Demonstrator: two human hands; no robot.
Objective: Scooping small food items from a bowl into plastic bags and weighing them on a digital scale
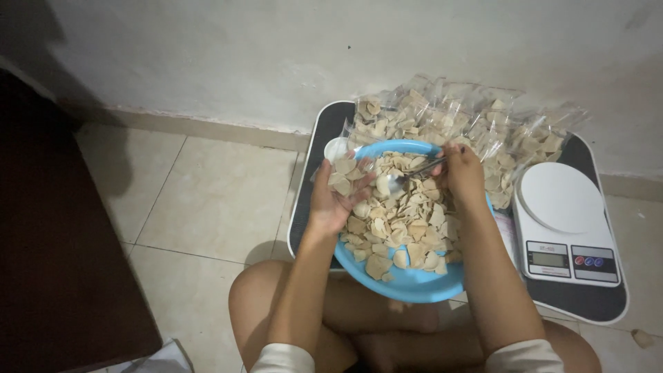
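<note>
Your left hand (333, 200) is cupped, its grip closed around a small clear plastic bag (343, 176) partly filled with pale beige chips, held at the left rim of the round blue plastic bowl (414, 283). Your right hand (461, 173) has its grip pinched on the handle of a metal spoon (407, 177), whose bowl points toward the bag's mouth, just above the heap of chips (404, 221) in the blue bowl.

The bowl sits tilted over your crossed legs and overlaps the near edge of a dark tray with a pale rim (304, 207) that lies on the tiled floor (207, 200). On the tray behind the bowl lies a pile of filled clear bags (483, 124); to the right stands a white digital kitchen scale (563, 221) with a round platform, nothing on it.

The risks, as I judge them: the bag's mouth looks held open by your fingers alone, so if it folds shut, a spoonful may drop back or onto the floor. The bowl looks unsteady, so a hard scoop could slide or tip it. The chips look brittle, and pressing with the spoon may crack them.
</note>
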